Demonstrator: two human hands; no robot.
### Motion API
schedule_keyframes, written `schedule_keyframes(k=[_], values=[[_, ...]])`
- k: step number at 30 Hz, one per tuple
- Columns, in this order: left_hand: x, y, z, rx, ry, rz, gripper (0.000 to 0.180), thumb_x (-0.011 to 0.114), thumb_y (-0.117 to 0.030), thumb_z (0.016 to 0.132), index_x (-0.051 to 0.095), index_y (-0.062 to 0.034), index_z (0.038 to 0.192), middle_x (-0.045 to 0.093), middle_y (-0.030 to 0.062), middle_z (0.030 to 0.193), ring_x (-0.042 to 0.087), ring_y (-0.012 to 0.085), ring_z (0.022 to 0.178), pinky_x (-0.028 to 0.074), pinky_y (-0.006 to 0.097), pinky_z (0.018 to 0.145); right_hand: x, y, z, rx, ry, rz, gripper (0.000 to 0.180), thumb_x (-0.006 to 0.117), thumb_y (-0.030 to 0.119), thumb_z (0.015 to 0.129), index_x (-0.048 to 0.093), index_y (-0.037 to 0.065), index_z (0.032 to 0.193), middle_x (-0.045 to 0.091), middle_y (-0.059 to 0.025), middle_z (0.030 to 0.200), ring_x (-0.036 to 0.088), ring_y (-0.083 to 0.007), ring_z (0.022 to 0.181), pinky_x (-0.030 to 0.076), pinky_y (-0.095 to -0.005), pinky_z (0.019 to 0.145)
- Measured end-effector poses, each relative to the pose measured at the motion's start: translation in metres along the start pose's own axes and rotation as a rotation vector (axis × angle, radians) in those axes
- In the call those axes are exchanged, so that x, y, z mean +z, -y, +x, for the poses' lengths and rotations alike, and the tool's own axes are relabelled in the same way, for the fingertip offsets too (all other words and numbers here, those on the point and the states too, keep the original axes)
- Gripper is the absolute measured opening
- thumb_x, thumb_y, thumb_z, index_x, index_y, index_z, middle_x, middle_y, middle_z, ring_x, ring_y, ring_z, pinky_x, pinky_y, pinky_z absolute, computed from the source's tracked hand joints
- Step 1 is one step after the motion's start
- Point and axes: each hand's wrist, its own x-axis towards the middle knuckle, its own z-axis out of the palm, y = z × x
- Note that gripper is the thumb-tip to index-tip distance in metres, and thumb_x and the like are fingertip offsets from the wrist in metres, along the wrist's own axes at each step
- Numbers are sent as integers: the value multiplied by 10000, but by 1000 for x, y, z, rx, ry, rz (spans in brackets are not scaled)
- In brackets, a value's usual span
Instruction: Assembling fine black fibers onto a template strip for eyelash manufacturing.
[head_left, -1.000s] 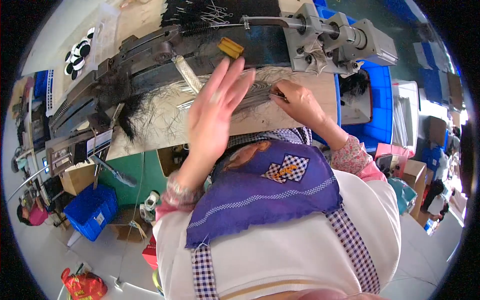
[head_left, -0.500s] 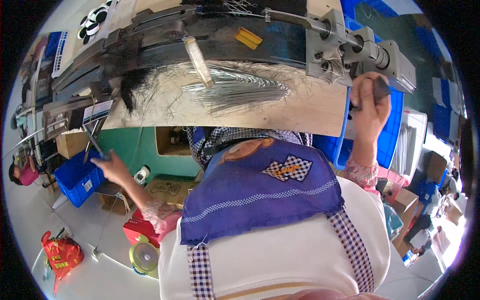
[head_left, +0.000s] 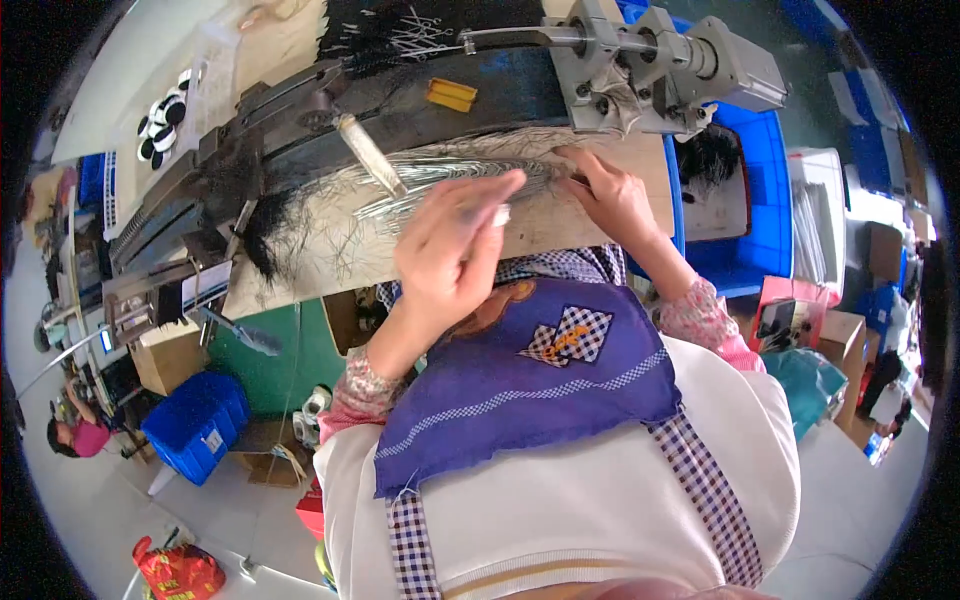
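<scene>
A bundle of thin silver bent wires (head_left: 425, 172) lies on the wooden bench top in front of me. My right hand (head_left: 615, 200) reaches to the bundle's right end, thumb and forefinger closing around the wire tips. Over the bundle's near side hovers my left hand (head_left: 450, 245), palm turned inward, fingers stretched to the right, a white wrap on one tip. I see nothing held in it. The metal machine (head_left: 650, 65) with its clamp and shaft runs behind the wires. A lever with a grey handle (head_left: 245, 335) hangs at the left, away from both hands.
A wrapped bar (head_left: 370, 155) leans over the wires. Loose black bristles (head_left: 268, 235) litter the bench (head_left: 330, 265). A yellow block (head_left: 452, 95) sits on the machine bed. At the right, a blue bin (head_left: 765, 200) holds black bristle material. Another blue bin (head_left: 200, 425) stands lower left.
My left hand has let go of the lever handle and come right, over the wires. My right hand has left the dark object by the machine's right end and moved left to the wires.
</scene>
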Motion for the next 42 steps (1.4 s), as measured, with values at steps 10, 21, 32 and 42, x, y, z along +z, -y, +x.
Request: schedule_keyframes(k=[10, 21, 32, 42], values=[[-26, -24, 33, 4, 287, 119, 433, 629, -25, 777, 564, 31, 1201, 664, 146, 1087, 568, 336, 1138, 391, 423, 1005, -107, 16, -14, -185, -52, -222, 134, 690, 58, 747, 613, 32, 853, 633, -98, 786, 637, -281, 714, 502, -362, 610], [-83, 7, -4, -411, -28, -535, 212, 431, -171, 979, 514, -9, 1087, 601, 90, 939, 608, 216, 835, 492, 323, 704, -144, 83, 104, -747, -279, -140, 290, 737, 174, 727, 663, 57, 982, 668, -80, 850, 637, -225, 705, 496, -284, 618], [-50, -28, 2, -1041, 246, -607, 218, 446, -195, 991, 516, -24, 1108, 554, 75, 956, 534, 127, 859, 447, 270, 730, -69, 137, 104, -761, 114, 449, 239, 654, 239, 794, 586, 38, 903, 594, -121, 771, 620, -325, 713, 508, -393, 629], [-16, 15, 3, -951, -246, -782, 145, 452, -219, 988, 527, -95, 995, 525, 37, 837, 443, 108, 607, 416, 257, 528, -57, 100, 157, -747, -110, -251, 144, 601, 116, 798, 631, 60, 927, 597, -81, 865, 607, -258, 848, 512, -352, 719]])
